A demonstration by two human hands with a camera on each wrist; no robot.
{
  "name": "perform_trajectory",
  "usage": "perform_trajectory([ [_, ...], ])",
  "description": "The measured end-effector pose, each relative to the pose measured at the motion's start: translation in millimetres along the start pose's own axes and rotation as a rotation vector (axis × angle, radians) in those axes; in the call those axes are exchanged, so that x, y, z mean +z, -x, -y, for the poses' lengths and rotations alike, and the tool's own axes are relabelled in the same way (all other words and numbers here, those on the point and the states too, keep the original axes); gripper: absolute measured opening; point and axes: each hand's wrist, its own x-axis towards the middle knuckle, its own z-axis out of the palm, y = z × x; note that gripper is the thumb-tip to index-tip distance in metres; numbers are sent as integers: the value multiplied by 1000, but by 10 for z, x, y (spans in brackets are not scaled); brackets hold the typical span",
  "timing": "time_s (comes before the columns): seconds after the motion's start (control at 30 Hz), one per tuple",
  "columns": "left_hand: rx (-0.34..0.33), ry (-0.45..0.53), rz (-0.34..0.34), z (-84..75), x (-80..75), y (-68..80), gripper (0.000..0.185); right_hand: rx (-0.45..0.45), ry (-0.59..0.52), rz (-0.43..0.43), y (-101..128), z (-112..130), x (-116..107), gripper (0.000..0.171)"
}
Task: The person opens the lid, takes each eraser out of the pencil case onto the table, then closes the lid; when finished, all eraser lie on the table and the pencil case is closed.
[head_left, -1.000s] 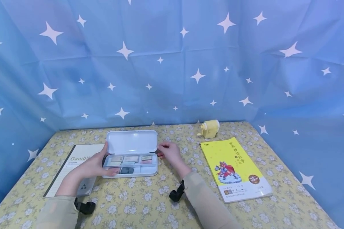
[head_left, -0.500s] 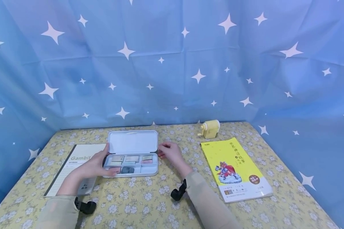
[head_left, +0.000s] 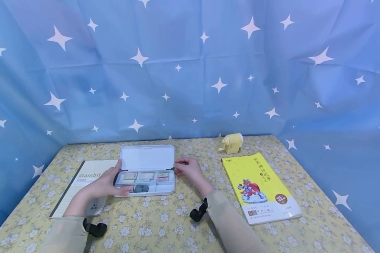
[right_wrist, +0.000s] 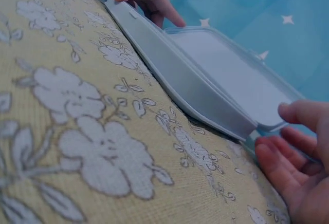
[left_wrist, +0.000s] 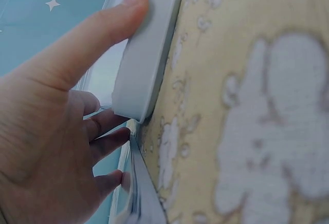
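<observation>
Head view: left hand (head_left: 105, 182) grips case (head_left: 144, 182); right hand (head_left: 190, 169) beside.

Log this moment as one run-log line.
left hand: holds the open white plastic compartment case at its left end | right hand: beside its raised lid, contact unclear | yellow floral tablecloth beneath
</observation>
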Motion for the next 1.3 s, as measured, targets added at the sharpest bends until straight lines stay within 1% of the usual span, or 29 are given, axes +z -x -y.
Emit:
perform_trajectory([
  [0.27,-6,-3,-1,-15,4,-26,126,-4,-31,9,34,19,-27,24],
  [0.4,-13,-7,2,-30,-5,-19,126,-2,-38,43,30,47,-36,26],
  [0.5,-9,-7,10,-29,-9,-14,126,9,-5,86,20,91,-38,27],
  [0.6,-13,-6,11,-15,-6,-10,126,10,67,159,9,166,-42,27],
  [0.7,-29,1,4,5,0,-4,126,-37,153,274,4,269,-60,29],
  [0.83,-42,-1,-4,29,10,-1,126,-132,245,432,-20,396,-92,32],
  [0.97,-40,4,-4,37,16,1,127,-161,334,555,-63,488,-95,31],
  [1.17,-44,-4,-7,37,25,-4,127,-172,527,712,-115,567,-60,32],
  [1.23,-45,-6,-11,40,28,-8,127,-177,572,750,-120,586,-49,33],
  [1.3,-49,-6,-13,42,29,-11,127,-190,606,764,-122,600,-40,34],
])
